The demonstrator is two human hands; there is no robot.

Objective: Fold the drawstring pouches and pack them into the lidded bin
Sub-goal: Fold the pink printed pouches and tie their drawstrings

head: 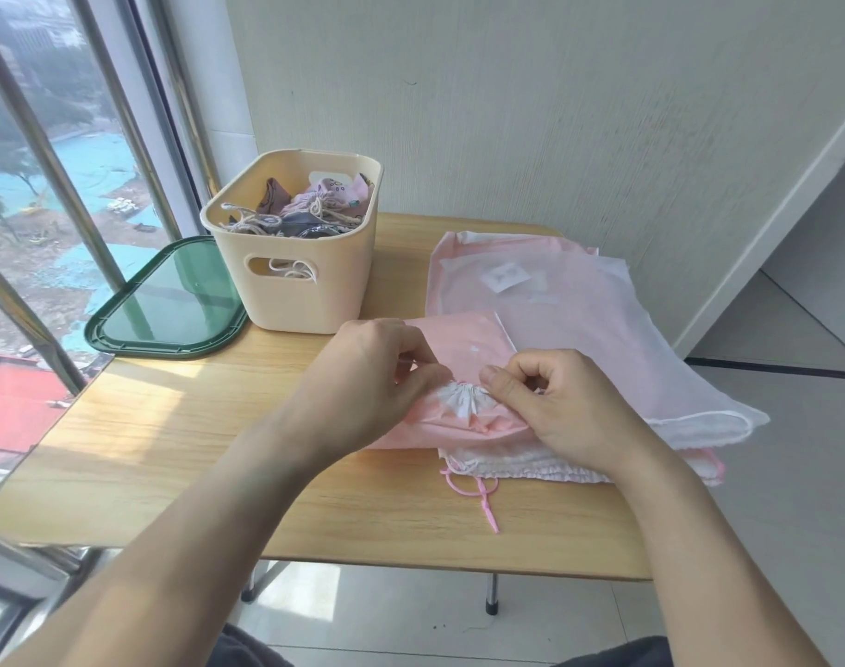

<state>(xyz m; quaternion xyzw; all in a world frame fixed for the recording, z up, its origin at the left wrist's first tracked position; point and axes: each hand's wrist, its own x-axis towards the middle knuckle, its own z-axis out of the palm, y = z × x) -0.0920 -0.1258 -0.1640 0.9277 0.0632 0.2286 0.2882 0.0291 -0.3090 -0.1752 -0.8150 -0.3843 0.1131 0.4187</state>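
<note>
Left hand (372, 373) and right hand (545, 406) both pinch gathered mouth of pink pouch (459, 358), fingers curled, thumbs against forefingers. Pouch lies on wooden table (170, 450), atop stack of pink and white pouches (579, 320), just in front of cream bin (295, 262). Bin open, part-filled with pouches, cords trailing through handle slot. Green lid (170, 305) lies beside bin.

Risks, judged: thin fabric may slip, fold springs open; loose pink drawstring (478, 493) on lower pouch may snag; trailing cords may foul lid.
</note>
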